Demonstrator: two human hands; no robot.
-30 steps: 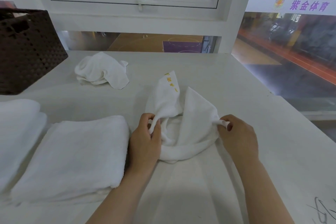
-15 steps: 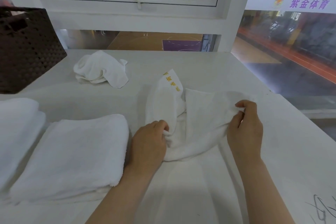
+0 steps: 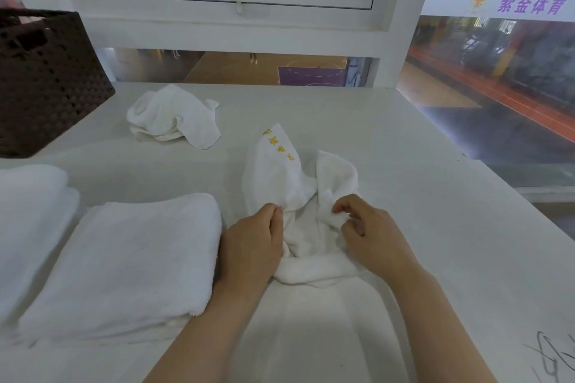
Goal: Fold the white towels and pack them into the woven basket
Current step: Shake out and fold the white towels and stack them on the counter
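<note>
The right hand (image 3: 370, 236) is now much closer to the left hand (image 3: 252, 246). Half a second ago it held one corner of the small towel (image 3: 298, 196) far out to the right. Now it pinches the cloth near the middle. The towel was spread wide and is now bunched up between both hands.

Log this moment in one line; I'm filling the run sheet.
stage: folding | left hand: grips embroidered towel | right hand: pinches same towel | crumpled towel: waiting | folded towel: not yet in basket
</note>
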